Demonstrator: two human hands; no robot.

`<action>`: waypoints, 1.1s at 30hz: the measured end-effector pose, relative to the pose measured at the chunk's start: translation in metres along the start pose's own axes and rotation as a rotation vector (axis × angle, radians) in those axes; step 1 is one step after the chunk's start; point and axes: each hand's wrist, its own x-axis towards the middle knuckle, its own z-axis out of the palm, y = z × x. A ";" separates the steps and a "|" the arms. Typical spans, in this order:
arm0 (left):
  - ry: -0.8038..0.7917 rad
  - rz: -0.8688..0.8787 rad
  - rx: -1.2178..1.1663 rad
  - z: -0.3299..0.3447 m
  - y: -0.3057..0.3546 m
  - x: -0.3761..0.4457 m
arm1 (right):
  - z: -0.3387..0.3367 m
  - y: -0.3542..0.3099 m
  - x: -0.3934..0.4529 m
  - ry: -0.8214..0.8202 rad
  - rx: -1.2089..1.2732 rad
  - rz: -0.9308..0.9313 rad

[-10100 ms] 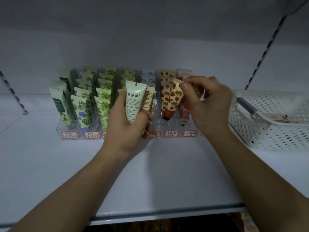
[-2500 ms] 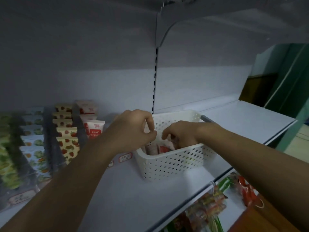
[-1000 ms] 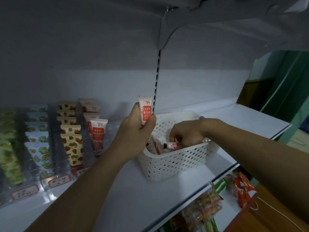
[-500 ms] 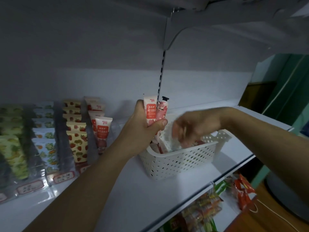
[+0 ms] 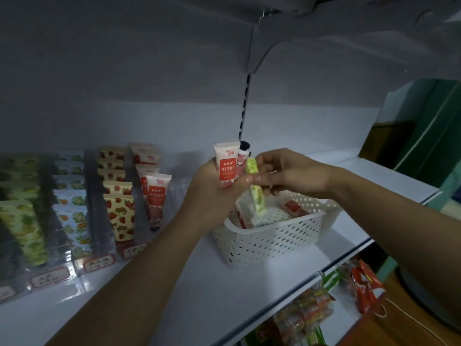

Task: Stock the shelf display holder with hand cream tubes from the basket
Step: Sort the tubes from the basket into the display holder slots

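hand cream tubes gathered over the basket

hand cream tubes (image 5: pixel 225 168) stand bunched in the left hand (image 5: pixel 212 193), fingers and thumb curled round a pale pink tube with a red label and a second pink one behind it, black cap up. the right hand (image 5: pixel 284 172) pinches a yellow-green tube (image 5: pixel 255 188) that hangs slantwise, touching the bunch, above the white perforated basket (image 5: pixel 272 236).

the basket sits on a white metal shelf (image 5: pixel 224 290) with a plain white back panel and a slotted upright (image 5: pixel 244 106) behind it. another shelf overhangs from above. to the right the room shows green panels and a wooden floor (image 5: pixel 389 328). below the shelf edge hang bright snack packets (image 5: pixel 359 283).

to the left, the clear display holder (image 5: pixel 104 245) runs out of the view, its far lanes blurred; the price labels along its front cannot be read. more tubes lie in the basket, partly hidden by the hands.

the holder's lanes carry rows of tubes by pattern: yellow-green, pale blue floral, cream with strawberries, and pink with red labels (image 5: pixel 156 196) in the lane nearest the basket.
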 end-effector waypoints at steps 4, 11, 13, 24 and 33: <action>-0.006 -0.016 -0.115 -0.002 -0.002 0.002 | 0.011 -0.008 0.001 0.022 0.348 -0.044; -0.029 -0.043 0.005 -0.002 -0.002 0.003 | 0.023 0.007 0.007 0.153 -0.077 0.137; -0.003 -0.044 -0.003 -0.001 -0.002 0.003 | 0.032 0.014 0.012 -0.008 -0.452 0.197; -0.042 -0.056 -0.028 0.001 0.001 0.000 | 0.022 0.017 0.011 0.029 -0.002 0.185; -0.047 -0.066 -0.059 0.001 0.001 0.000 | 0.001 -0.007 -0.001 0.008 0.422 0.064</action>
